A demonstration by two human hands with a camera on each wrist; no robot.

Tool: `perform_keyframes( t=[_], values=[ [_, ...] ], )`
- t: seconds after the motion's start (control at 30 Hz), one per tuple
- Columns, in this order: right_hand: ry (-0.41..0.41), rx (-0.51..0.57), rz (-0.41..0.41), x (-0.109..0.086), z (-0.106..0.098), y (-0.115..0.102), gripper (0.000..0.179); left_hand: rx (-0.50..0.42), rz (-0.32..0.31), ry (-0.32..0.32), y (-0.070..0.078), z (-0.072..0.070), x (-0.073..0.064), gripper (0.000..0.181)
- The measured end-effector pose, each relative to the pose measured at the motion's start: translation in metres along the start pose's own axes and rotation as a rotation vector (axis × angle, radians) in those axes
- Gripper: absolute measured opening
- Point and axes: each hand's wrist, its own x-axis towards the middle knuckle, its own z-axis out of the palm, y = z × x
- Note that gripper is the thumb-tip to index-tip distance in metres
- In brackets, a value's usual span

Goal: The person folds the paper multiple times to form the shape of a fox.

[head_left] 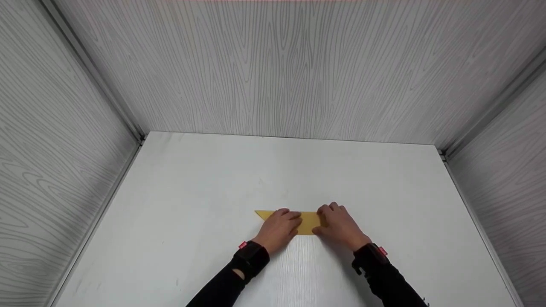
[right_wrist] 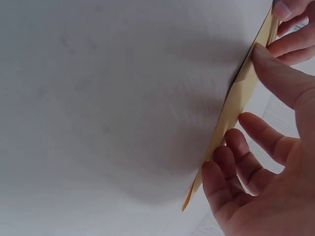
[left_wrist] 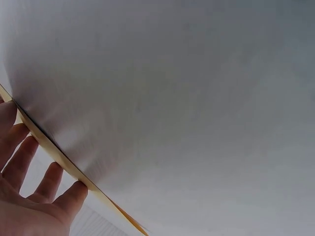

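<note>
A folded sheet of yellow paper (head_left: 309, 223) lies flat on the white tabletop as a narrow strip, its left end coming to a point. My left hand (head_left: 279, 228) lies across its left half, fingertips pressing down on it and covering part of it. At the right end my right hand (head_left: 339, 224) holds the paper, thumb at the near edge and curled fingers at the far edge. The right wrist view shows the paper (right_wrist: 230, 110) edge-on, its layers slightly parted at one end. From the left wrist, the paper (left_wrist: 64, 160) appears as a thin strip under spread fingertips.
The white tabletop (head_left: 204, 179) extends around the paper. Grey wood-grain panels stand at the back (head_left: 273, 72), the left (head_left: 51, 170) and the right (head_left: 512, 170). A black band (head_left: 251, 258) is strapped round each wrist.
</note>
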Motion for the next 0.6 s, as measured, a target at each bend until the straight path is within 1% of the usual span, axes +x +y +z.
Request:
perform_keyframes(
  t=[0.17,0.27,0.4,0.47,0.6],
  values=[
    [0.047,0.003,0.008,0.0022,-0.0027,0.0026,0.046,-0.02,-0.02,-0.02,0.0019,-0.0017,-0.0008,0.034],
    [0.075,-0.021,0.003,0.0024,-0.0049,0.0041,0.04,-0.029,-0.031,-0.03,0.0028,-0.0019,-0.0012,0.035],
    [0.102,-0.07,0.001,0.0019,-0.0061,0.0052,0.032,-0.028,-0.029,-0.015,0.0023,-0.0001,-0.001,0.033],
    [0.106,-0.094,0.005,0.0018,-0.0058,0.0057,0.031,-0.02,-0.019,0.006,0.002,0.0014,-0.001,0.032],
    [0.113,-0.129,0.009,0.0032,-0.0064,0.007,0.029,-0.012,-0.008,0.024,0.0018,0.0031,-0.0008,0.032]
  ],
)
